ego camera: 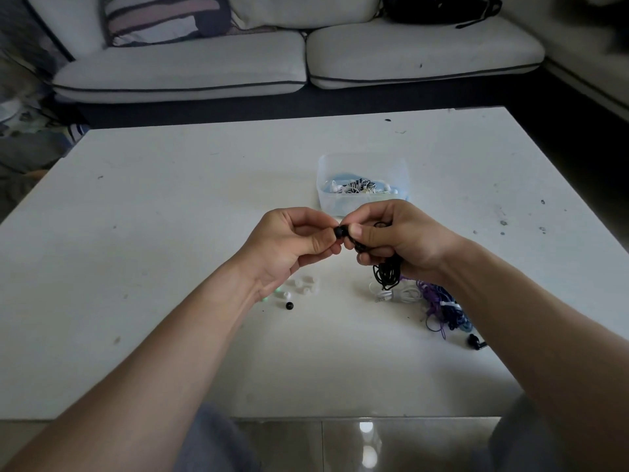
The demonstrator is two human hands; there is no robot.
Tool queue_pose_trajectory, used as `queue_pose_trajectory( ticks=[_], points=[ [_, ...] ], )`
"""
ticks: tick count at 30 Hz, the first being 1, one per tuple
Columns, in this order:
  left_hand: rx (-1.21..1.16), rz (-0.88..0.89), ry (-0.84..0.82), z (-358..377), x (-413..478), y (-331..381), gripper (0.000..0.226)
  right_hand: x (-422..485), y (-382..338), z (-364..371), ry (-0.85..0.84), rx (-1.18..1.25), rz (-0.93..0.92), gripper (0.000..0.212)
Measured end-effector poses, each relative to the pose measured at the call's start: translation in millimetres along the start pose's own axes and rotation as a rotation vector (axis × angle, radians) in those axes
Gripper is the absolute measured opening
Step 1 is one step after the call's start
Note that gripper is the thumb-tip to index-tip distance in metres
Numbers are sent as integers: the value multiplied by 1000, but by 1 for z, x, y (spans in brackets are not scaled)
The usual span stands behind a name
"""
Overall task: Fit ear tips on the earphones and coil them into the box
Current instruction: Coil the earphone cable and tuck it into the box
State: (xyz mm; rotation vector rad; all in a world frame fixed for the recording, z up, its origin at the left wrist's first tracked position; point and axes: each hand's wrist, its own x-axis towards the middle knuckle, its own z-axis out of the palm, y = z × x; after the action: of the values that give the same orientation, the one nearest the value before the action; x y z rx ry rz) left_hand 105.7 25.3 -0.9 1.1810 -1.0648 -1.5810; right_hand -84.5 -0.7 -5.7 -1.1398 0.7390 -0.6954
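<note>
Near edge: white table (170, 233), matte, scuffed with dark specks. A round black loose tip (289, 305) lies by small white tips (301, 284). To the right, a tangle of purple and blue cables (442, 304) touches white earphones (398, 294).

Above these, left hand (289, 240) pinches a rounded black ear tip (339, 231) between thumb and forefinger. Right hand (391, 236), fingers curled, grips the black earphones (386, 272). The bud's axis runs sideways and its nozzle points at the left hand. The thin cord hangs bunched below.

Just beyond: a clear rectangular plastic box (360, 199) holding coiled earphones (357, 187), white and dark.

Far: pale cushioned sofa (204, 63).
</note>
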Motion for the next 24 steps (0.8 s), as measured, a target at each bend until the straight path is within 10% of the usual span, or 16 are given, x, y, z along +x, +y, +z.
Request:
queue_pose_trajectory(
  ticks=[24],
  points=[
    [74, 183, 165, 0, 5, -3, 14, 3, 2, 16, 368, -226, -197, 7]
  ],
)
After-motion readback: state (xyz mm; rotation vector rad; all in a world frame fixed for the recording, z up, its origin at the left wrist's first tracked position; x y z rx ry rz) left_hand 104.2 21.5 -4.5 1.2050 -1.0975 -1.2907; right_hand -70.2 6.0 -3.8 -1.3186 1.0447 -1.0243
